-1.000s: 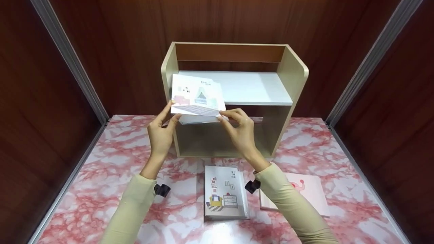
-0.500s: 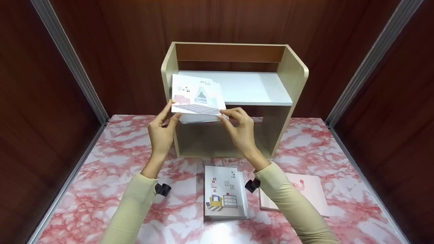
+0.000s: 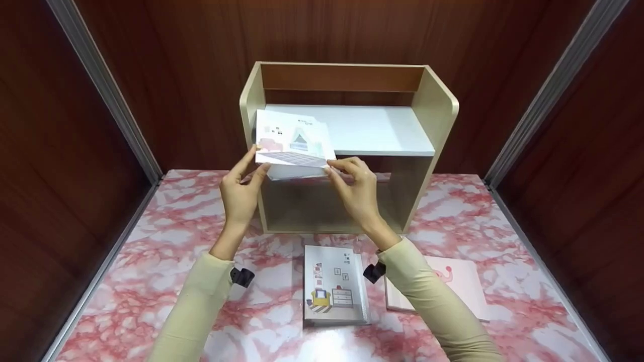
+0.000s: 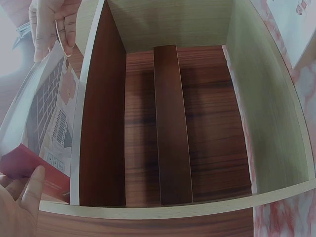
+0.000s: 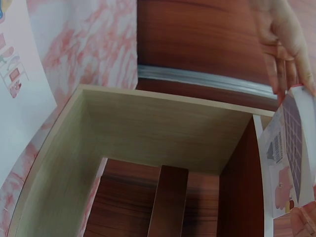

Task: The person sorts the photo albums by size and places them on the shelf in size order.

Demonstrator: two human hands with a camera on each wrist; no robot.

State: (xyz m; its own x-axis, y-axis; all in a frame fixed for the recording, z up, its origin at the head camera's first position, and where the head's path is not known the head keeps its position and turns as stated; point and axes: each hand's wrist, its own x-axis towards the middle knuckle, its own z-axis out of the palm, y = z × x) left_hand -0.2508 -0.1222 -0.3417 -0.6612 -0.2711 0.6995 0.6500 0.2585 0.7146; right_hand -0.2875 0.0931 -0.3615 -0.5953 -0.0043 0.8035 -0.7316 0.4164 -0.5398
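Note:
A small stack of illustrated books (image 3: 297, 136), its top cover showing a tent and a checked floor, lies partly over the left end of the white upper board (image 3: 377, 130) of a bookshelf. My left hand (image 3: 239, 196) pinches its left near corner between thumb and fingers. At the right near corner, my right hand (image 3: 359, 191) pinches the edge the same way. Seen from the left wrist, the books (image 4: 42, 113) show a barcode and a red face beside my left fingers. In the right wrist view, my right hand (image 5: 303, 219) is mostly cut off.
The pale wooden bookshelf (image 3: 432, 105) stands against the back wall, its lower compartment below the held books. Another book stack (image 3: 334, 286) lies in front on the marbled table (image 3: 151, 281). A pink book (image 3: 463, 286) lies partly under my right forearm.
The near edge of the held books has risen slightly, with both hands moving up a little. The other books on the table have stayed in place.

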